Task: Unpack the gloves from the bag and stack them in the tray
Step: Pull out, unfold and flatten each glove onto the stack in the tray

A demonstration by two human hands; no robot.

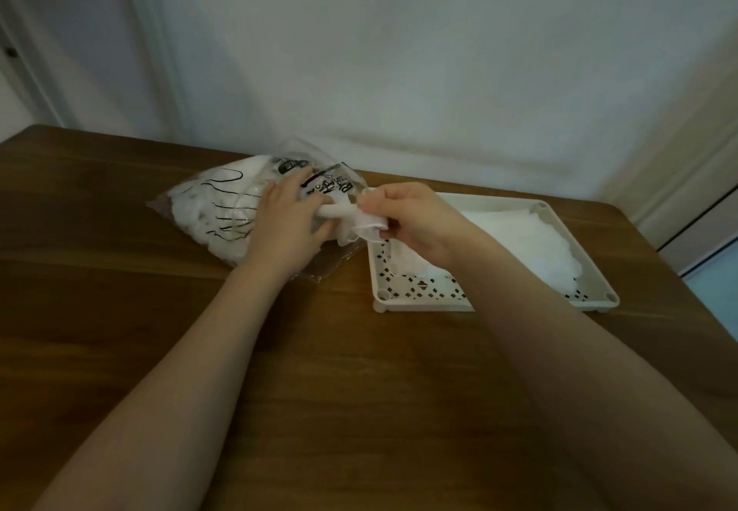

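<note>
Pinching thin crumpled glove (361, 227), perforated tray (415, 305)

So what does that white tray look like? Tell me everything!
The tray is a shallow cream rectangle that looks like plastic, with a raised rim, round corner posts and a floor full of little holes. It sits flat on the wooden table, right of the bag. A pile of thin white gloves lies inside. The right hand hovers over its near-left corner.

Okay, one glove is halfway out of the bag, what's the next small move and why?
Probably draw the right hand further toward the tray, since it pinches a glove still trailing from the bag mouth, while the left hand rests on the bag and steadies it.
</note>
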